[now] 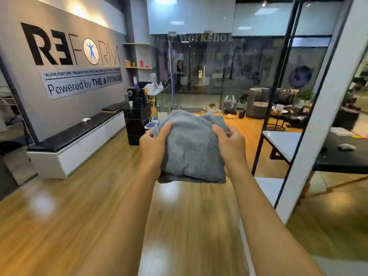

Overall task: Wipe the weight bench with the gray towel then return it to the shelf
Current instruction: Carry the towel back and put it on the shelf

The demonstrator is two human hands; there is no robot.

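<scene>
A folded gray towel (pixel 191 144) hangs in mid-air at the centre of the head view, above the wooden floor. My left hand (pixel 153 148) grips its left edge, thumb lying on top. My right hand (pixel 231 146) grips the right edge, thumb on top and fingers tucked underneath. A black-framed shelf unit with white boards (pixel 282 144) stands just to the right of the towel, beside a white pillar. No weight bench shows in this view.
A long low white bench with a black cushioned top (pixel 79 140) runs along the left wall. A black cabinet with a coffee machine (pixel 137 118) stands behind the towel. Glass partitions, a gray armchair (pixel 258 104) and a black table (pixel 342 154) lie beyond and right.
</scene>
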